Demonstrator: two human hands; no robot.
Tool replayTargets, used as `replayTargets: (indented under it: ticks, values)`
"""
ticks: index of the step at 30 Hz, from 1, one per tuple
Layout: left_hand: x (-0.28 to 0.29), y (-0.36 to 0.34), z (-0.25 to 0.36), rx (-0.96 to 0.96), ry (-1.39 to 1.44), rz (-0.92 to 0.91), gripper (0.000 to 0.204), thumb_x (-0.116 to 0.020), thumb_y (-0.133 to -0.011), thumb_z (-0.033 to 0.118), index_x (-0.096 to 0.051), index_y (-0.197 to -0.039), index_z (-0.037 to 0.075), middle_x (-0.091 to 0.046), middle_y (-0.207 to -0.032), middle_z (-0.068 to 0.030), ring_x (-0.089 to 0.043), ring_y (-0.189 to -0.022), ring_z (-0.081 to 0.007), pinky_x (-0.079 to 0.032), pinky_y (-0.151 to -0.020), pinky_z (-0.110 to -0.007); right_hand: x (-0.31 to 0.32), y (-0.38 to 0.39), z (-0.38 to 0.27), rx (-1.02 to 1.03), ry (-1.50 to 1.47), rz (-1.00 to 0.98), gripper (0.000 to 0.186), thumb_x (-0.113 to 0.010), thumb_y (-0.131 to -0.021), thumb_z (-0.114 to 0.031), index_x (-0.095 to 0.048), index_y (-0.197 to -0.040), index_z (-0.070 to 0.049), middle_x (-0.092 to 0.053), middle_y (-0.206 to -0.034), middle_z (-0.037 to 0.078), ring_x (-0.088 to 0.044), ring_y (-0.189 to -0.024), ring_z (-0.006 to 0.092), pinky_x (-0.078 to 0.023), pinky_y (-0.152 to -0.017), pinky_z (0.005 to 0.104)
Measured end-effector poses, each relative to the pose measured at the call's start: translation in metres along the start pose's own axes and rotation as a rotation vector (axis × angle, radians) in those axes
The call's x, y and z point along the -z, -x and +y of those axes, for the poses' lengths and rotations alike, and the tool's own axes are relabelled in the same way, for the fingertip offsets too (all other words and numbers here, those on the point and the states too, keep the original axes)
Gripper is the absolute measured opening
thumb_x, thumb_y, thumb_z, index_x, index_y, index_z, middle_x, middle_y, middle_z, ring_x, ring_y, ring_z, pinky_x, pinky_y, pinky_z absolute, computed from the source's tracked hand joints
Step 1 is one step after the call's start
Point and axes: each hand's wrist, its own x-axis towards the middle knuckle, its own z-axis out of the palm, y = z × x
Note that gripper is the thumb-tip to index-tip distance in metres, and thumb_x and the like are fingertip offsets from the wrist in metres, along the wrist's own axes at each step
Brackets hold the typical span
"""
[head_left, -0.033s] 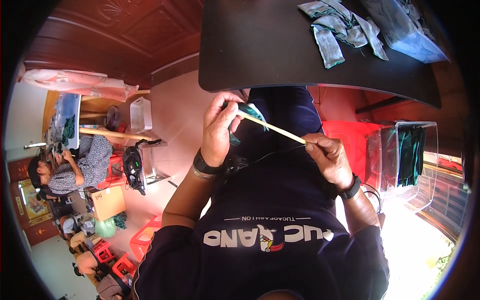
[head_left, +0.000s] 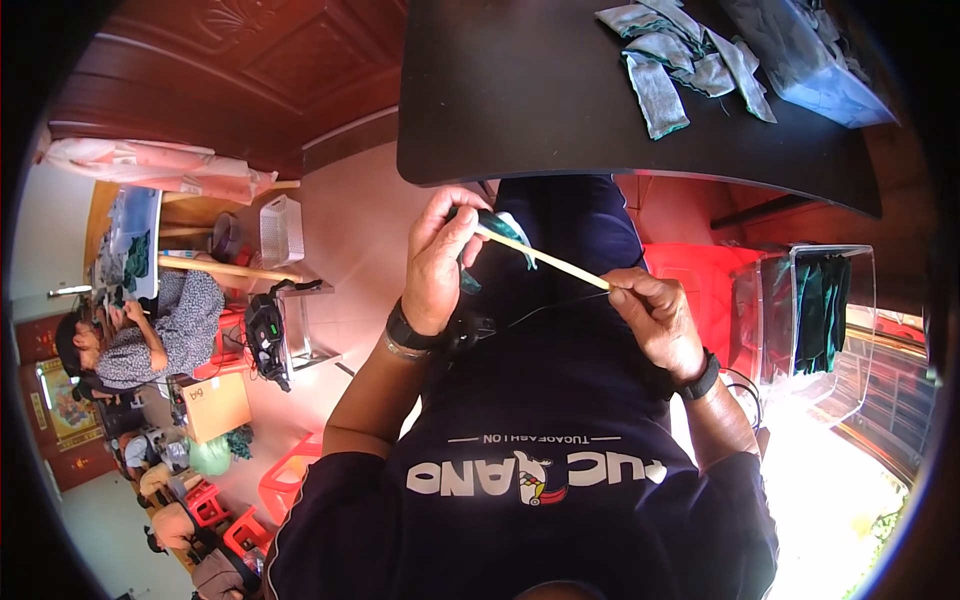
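Observation:
A thin, pale yellow stick [head_left: 552, 260] slants across my lap, held between my two hands. At its upper left end, my left hand [head_left: 436, 262] is closed, thumb against fingers, on a small dark green fabric piece [head_left: 489, 217] with a whitish edge. The stick's end meets this fabric under my thumb; whether it goes inside is hidden. Part of the fabric hangs below the fingers. My right hand [head_left: 662, 318] pinches the lower right end of the stick between thumb and fingertips.
A dark table [head_left: 510, 110] lies beyond my knees, with several grey-green fabric strips [head_left: 657, 95] beside a translucent bin [head_left: 870, 108]. To the right stand a red stool [head_left: 690, 290] and a clear box [head_left: 775, 345] of dark green strips [head_left: 822, 312]. Other people sit at left.
The green fabric by my left fingers has shifted slightly. Both hands keep nearly the same place and grip on the fabric and the stick.

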Motion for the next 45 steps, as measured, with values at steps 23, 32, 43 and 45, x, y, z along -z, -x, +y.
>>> replayTargets:
  ticks: [23, 32, 43, 45]
  values:
    - [-0.004, -0.013, -0.003, 0.023, 0.054, -0.046, 0.013, -0.051, -0.092, 0.019, -0.048, -0.091, 0.006, -0.049, -0.072, 0.0004, -0.043, -0.060, -0.0028, -0.033, -0.050, -0.015, -0.010, -0.018, 0.019, -0.159, -0.355, -0.134, 0.017, -0.052, -0.094, -0.013, -0.063, -0.101, -0.002, -0.051, -0.069, -0.003, -0.044, -0.061, 0.0051, -0.036, -0.056, 0.0187]
    - [-0.051, -0.004, -0.014, 0.153, 0.085, -0.106, 0.014, -0.059, -0.085, 0.013, -0.050, -0.092, 0.005, -0.049, -0.072, 0.0016, -0.041, -0.060, -0.0029, -0.031, -0.051, -0.018, -0.022, -0.038, 0.011, -0.240, -0.671, -0.276, 0.026, -0.048, -0.097, -0.030, -0.058, -0.091, -0.006, -0.035, -0.058, -0.008, -0.028, -0.050, 0.0025, -0.021, -0.045, 0.0193]
    - [0.002, -0.025, 0.005, -0.005, 0.210, -0.086, 0.035, -0.039, -0.085, 0.022, -0.049, -0.108, -0.003, -0.056, -0.082, -0.0083, -0.043, -0.057, -0.0093, -0.033, -0.053, -0.021, 0.017, -0.003, 0.013, -0.047, -0.250, -0.026, 0.023, -0.050, -0.095, -0.009, -0.060, -0.114, -0.003, -0.051, -0.064, -0.002, -0.044, -0.054, 0.0050, -0.038, -0.052, 0.0191]
    - [0.001, -0.025, 0.005, -0.007, 0.216, -0.066, 0.034, -0.039, -0.085, 0.022, -0.050, -0.106, -0.003, -0.056, -0.083, -0.0084, -0.043, -0.057, -0.0094, -0.033, -0.053, -0.021, 0.016, -0.001, 0.015, 0.002, -0.202, -0.015, 0.022, -0.051, -0.094, -0.008, -0.061, -0.113, -0.003, -0.052, -0.065, -0.001, -0.045, -0.055, 0.0051, -0.038, -0.052, 0.0194]
